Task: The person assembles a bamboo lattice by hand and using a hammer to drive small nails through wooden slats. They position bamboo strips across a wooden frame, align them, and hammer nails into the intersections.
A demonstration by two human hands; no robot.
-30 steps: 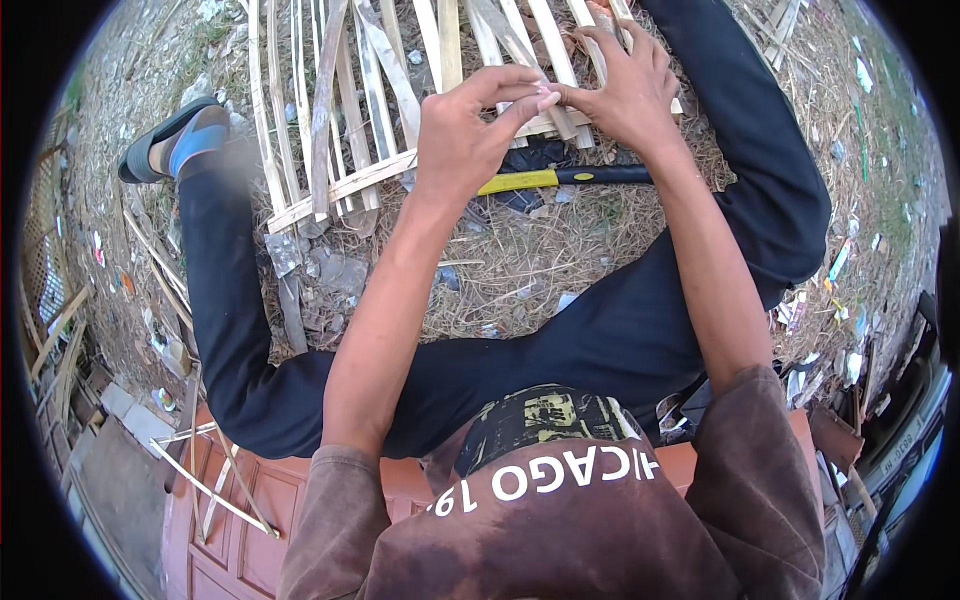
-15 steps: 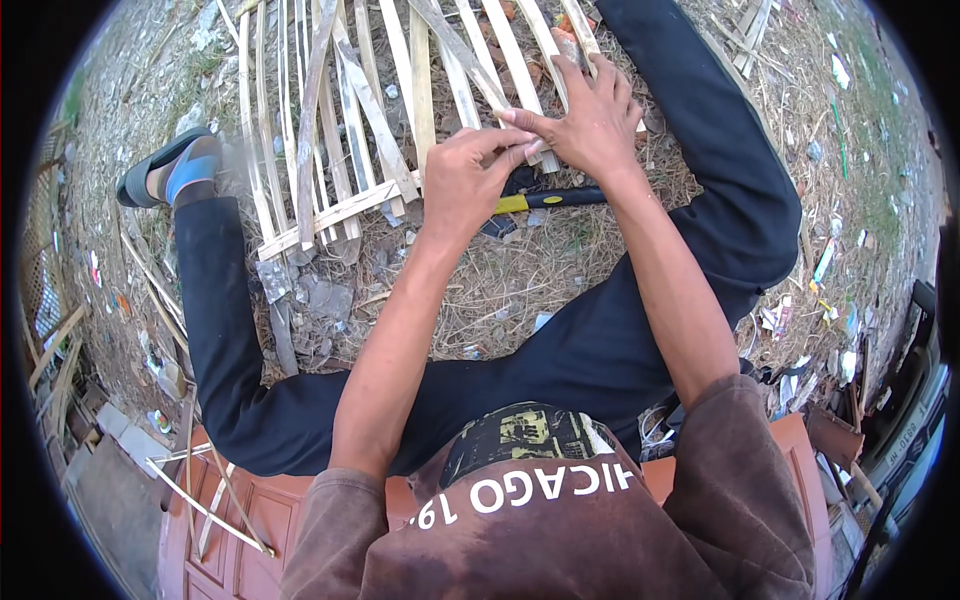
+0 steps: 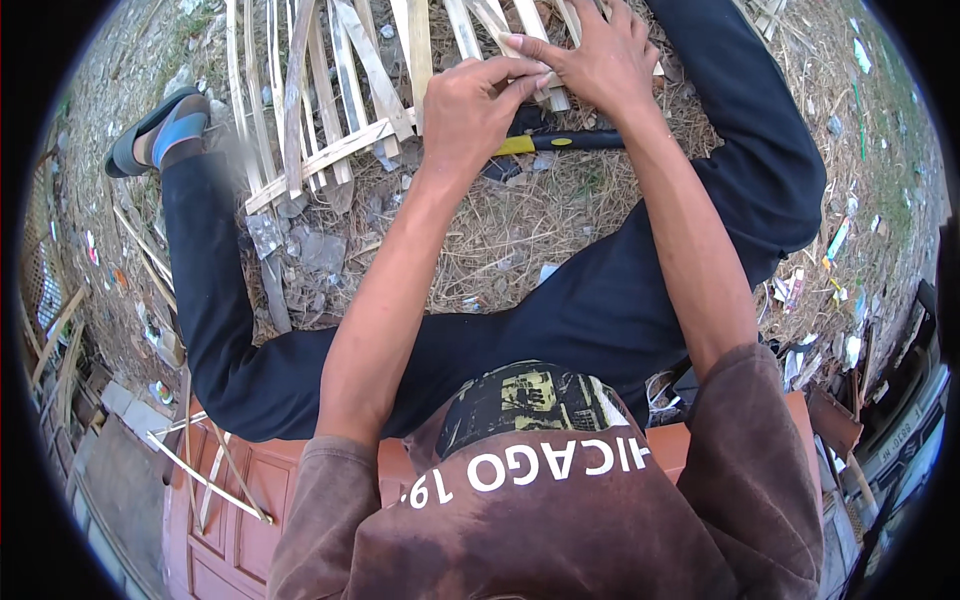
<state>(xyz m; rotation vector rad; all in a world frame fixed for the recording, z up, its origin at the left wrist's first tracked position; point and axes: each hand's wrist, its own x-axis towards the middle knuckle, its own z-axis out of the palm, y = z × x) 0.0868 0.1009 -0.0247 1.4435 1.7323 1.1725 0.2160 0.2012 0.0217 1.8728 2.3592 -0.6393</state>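
A row of pale wooden slats (image 3: pixel 419 65) lies fanned out at the top, joined along the near end by a crosspiece (image 3: pixel 330 156). My left hand (image 3: pixel 468 108) is closed in a pinch at the slats' near right end. Whatever sits between its thumb and fingertips is too small to make out. Spread over the right-hand slats, my right hand (image 3: pixel 606 66) lies with fingers apart and its thumb close to the left fingertips. Just below both hands, on the dry grass, rests a tool with a yellow and black handle (image 3: pixel 565 141); its head is partly hidden.
My legs in dark trousers (image 3: pixel 205 270) bend around the work on both sides. Beneath me is a reddish panelled board (image 3: pixel 275 465), with a thin stick frame (image 3: pixel 206 476) on its left part. Litter and straw cover the ground. A vehicle (image 3: pixel 905 430) stands at the right edge.
The view has tilted so the slats, hands and tool sit higher in the picture. Against the slats, both hands keep nearly the same place and grip.
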